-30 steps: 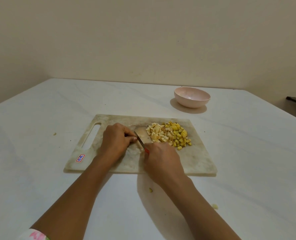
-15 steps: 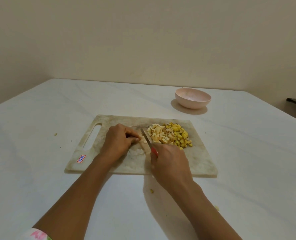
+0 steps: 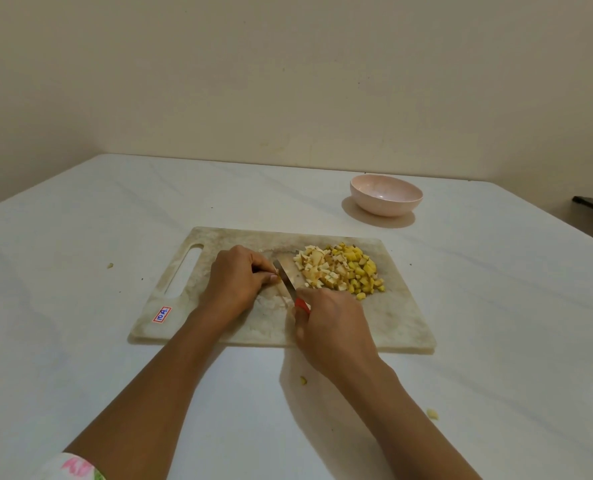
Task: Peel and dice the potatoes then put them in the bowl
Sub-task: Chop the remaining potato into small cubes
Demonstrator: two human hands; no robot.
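One potato sliver [image 3: 282, 292] lies at the middle of the cutting board [image 3: 397, 318], long axis toward the person, pinched by the left hand [image 3: 238, 280]; the right hand [image 3: 329, 329] grips the knife [image 3: 288, 271], blade just right of it. Diced pieces [image 3: 347, 271] heap on the board's right half, with the bowl [image 3: 385, 194] beyond.

One camera only, worn on the head. It looks forward and down from the near side of the cutting board [image 3: 397, 323], close above it, with the bowl [image 3: 385, 206] and wall [image 3: 288, 81] beyond.
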